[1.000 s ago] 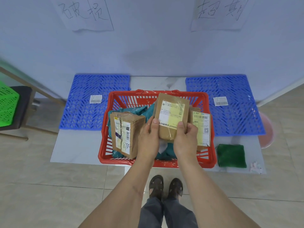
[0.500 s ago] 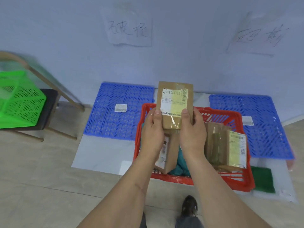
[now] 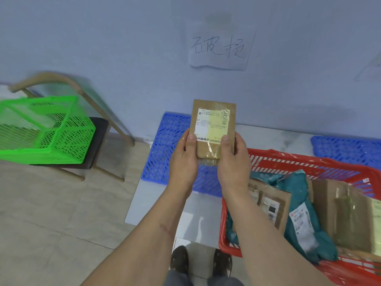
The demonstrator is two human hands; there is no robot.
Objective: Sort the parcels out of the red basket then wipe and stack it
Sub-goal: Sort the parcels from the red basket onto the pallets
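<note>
A small brown cardboard parcel (image 3: 213, 129) with a white and yellow label is held upright in the air above the left blue pallet (image 3: 165, 153). My left hand (image 3: 183, 162) grips its lower left edge and my right hand (image 3: 233, 162) grips its lower right edge, thumbs on the front face. The red basket (image 3: 292, 159) sits on the floor slab at lower right. Inside it lie a brown box (image 3: 270, 203), a teal mailer bag (image 3: 299, 205) and a larger brown box (image 3: 350, 213).
A green basket (image 3: 43, 131) rests on a dark-seated chair (image 3: 99, 137) at the left. A handwritten paper sign (image 3: 218, 48) hangs on the wall above the left pallet. A second blue pallet (image 3: 348, 149) lies behind the red basket. My feet (image 3: 200, 261) stand at the slab's edge.
Both hands carried the small parcel up out of the red basket and leftward, over the left blue pallet. The view swung left, bringing the green basket and chair further in.
</note>
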